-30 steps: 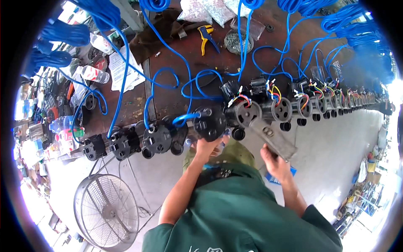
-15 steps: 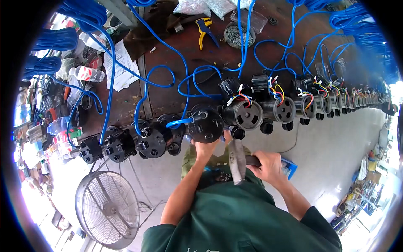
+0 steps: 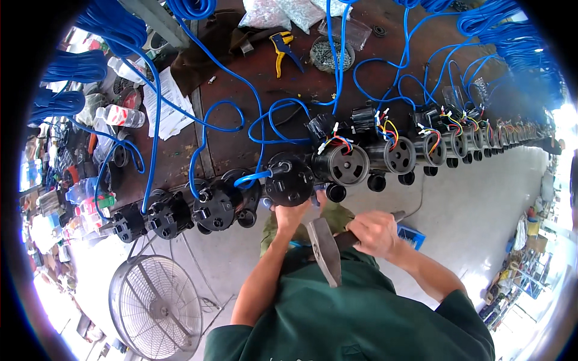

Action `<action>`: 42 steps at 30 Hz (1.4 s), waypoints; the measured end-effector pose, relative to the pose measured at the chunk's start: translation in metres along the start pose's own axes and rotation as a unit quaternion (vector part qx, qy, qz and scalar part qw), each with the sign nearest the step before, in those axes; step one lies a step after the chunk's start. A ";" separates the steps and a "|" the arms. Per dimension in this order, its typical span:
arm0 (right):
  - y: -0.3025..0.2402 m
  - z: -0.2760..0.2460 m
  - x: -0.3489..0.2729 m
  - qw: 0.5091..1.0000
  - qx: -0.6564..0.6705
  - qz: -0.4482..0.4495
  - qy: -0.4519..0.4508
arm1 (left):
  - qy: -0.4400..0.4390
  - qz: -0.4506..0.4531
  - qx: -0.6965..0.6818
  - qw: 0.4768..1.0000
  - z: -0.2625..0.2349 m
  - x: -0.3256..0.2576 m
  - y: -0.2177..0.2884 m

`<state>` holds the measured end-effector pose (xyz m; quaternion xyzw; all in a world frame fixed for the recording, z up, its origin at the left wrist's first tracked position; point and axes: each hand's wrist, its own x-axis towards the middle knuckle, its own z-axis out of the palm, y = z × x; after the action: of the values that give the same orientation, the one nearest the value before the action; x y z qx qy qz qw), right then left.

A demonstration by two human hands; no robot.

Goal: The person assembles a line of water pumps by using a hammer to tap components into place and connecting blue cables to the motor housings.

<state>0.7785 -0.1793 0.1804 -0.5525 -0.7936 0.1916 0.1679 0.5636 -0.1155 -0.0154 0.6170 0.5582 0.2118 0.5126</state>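
Observation:
My right hand [image 3: 373, 231] is closed round the dark handle of a hammer [image 3: 326, 251]. The grey metal head hangs in front of my green shirt, below and right of a black round-capped unit [image 3: 289, 179] at the bench's near edge. A blue cable enters the cap of that unit. My left hand [image 3: 291, 218] reaches up against the near side of the cap; its fingers go out of sight there. Just right of it lies an open-ended cylindrical housing [image 3: 349, 165] with slotted holes and coloured wires.
More capped units [image 3: 217, 204] line the edge leftward, and open housings [image 3: 399, 156] rightward. Blue cables cross the dark bench [image 3: 241, 96], with yellow-and-blue pliers [image 3: 281, 51] and a bowl of small metal parts [image 3: 325, 55]. A large fan [image 3: 158, 310] stands lower left.
The hammer has moved left and slightly toward my body, its handle now showing behind my right hand. My left hand stays at the same capped unit. The view has shifted slightly.

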 end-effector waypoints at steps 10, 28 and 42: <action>0.020 0.015 -0.020 0.995 -0.047 0.071 -0.053 | 0.015 0.042 -0.104 0.994 -0.003 0.000 -0.021; -0.013 0.043 -0.039 0.927 0.198 0.316 0.026 | 0.023 0.040 -0.054 0.998 0.000 -0.004 -0.007; 0.021 -0.031 -0.124 0.856 0.026 0.485 0.176 | 0.034 -0.126 -0.202 0.971 0.032 -0.003 -0.086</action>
<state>0.8513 -0.2854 0.1908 -0.8874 -0.3765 0.1693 0.2050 0.5487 -0.1435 -0.1020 0.4176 0.5943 0.2748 0.6300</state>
